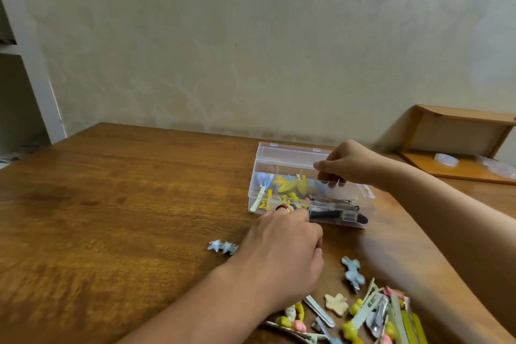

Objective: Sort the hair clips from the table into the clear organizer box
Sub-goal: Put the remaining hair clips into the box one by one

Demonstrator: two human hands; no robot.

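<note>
The clear organizer box (279, 158) stands open on the wooden table (125, 204), its lid tipped back. Yellow, blue and dark hair clips lie in its compartments. My left hand (282, 254) is at the box's front wall with curled fingers, pinching a small red and yellow clip (282, 208) at the fingertips. My right hand (351, 165) hovers over the box's back right compartment, fingers bent down into it; what they hold, if anything, is hidden. A silver star clip (222, 246) lies left of my left hand. A blue clip (353, 272) lies near a pile of loose clips (368, 313).
A cream star clip (336, 304) sits in the pile at the table's near right edge. A low wooden shelf (458, 131) with clear plastic items stands at the right, behind the table. The wall runs close behind the box.
</note>
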